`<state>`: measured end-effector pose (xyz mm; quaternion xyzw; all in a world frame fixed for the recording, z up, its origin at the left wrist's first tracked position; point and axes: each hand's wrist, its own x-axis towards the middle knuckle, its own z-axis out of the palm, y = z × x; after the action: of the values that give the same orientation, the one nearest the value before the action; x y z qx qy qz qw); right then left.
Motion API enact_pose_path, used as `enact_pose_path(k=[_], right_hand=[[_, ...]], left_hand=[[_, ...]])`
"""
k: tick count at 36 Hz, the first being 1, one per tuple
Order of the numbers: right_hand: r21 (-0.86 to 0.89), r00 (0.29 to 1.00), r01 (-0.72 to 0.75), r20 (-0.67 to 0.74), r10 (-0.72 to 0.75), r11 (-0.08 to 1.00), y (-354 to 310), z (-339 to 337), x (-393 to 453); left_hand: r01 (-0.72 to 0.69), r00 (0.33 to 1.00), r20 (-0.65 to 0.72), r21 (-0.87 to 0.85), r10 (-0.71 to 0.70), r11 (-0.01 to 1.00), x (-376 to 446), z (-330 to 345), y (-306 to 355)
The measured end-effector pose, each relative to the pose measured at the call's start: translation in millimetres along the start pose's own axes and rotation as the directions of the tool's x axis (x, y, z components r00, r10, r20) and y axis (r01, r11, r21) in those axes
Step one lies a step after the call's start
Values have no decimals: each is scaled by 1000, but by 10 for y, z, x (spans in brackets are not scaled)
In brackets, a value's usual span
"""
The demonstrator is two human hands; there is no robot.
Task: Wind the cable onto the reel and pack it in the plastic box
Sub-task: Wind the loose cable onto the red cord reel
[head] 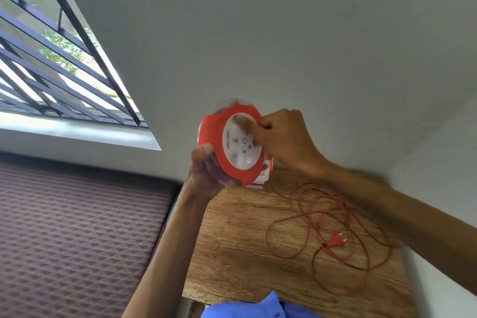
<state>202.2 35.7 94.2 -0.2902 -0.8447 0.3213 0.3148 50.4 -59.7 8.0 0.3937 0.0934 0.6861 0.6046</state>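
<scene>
A blue shirt [260, 307] with a small button shows at the bottom edge, closest to the camera. Just beyond it lies a wooden tabletop [232, 248] with a strong grain, set against a pale wall [284, 33]. On the right part of the wood the orange cable [313, 217] sprawls in loose, overlapping loops, not wound up, and its orange two-pin plug [335, 238] rests among those loops. Both bare forearms reach up over the table. The left hand [204, 175] is clasped around the lower left side of the reel [233, 143], thumb pressed on the orange rim, holding it up above the far end of the table. The reel is orange with a white round face toward the camera, a little blurred. The right hand [285, 137] is bunched at the reel's right edge, fingers curled in against the white face; whether it pinches something there cannot be made out. A white part shows just below and behind the reel, too hidden to identify. To the left, a dark patterned mattress [72, 235] lies below a barred window [51, 64].
</scene>
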Motion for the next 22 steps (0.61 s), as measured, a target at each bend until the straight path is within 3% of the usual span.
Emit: enact_pose_path(k=[1, 2, 3, 5, 7, 8, 9, 11, 15, 16, 18, 20, 22], right_hand=[[106, 988, -154, 30, 152, 982, 2, 13, 5], [117, 978, -209, 51, 204, 971, 9, 25, -11], [19, 990, -141, 23, 140, 990, 35, 40, -37], [-278, 969, 199, -85, -230, 940, 100, 49, -99], [-424, 810, 537, 16, -586, 730, 126, 12, -139], [-424, 729, 654, 131, -672, 626, 165, 0, -139], [-393, 685, 716, 238, -689, 576, 206, -18, -128], [-376, 674, 736, 335, -658, 563, 211, -92, -88], [-432, 682, 727, 370, -631, 534, 228, -114, -68], [-427, 706, 705, 341, -621, 567, 217, -83, -90], [-400, 837, 542, 175, -518, 739, 140, 4, -123], [-253, 978, 204, 8, -208, 946, 81, 70, -110], [42, 985, -169, 48, 167, 985, 77, 86, -69]], left_hand=[[-10, 1000, 3, -28, 10, 1000, 21, -2, 5], [-11, 1000, -7, -50, 10, 999, 36, 0, 12], [-10, 1000, -13, -72, 9, 997, 38, -3, 19], [-8, 1000, -21, -99, 6, 995, 17, -13, 39], [3, 999, -33, -25, -4, 1000, -11, 6, 70], [8, 1000, -23, 5, -8, 1000, -20, 23, 84], [13, 1000, -14, 11, -12, 1000, -33, 29, 95], [26, 999, -36, -1, -26, 1000, -59, 19, 86], [70, 991, -114, 8, -69, 997, -101, -94, 0], [69, 991, -115, -6, -69, 998, -112, -125, -25], [69, 992, -109, -8, -69, 998, -124, -197, -79], [81, 988, -134, 26, -77, 996, -116, -243, -122], [66, 988, -139, 41, -60, 997, -87, -235, -124]])
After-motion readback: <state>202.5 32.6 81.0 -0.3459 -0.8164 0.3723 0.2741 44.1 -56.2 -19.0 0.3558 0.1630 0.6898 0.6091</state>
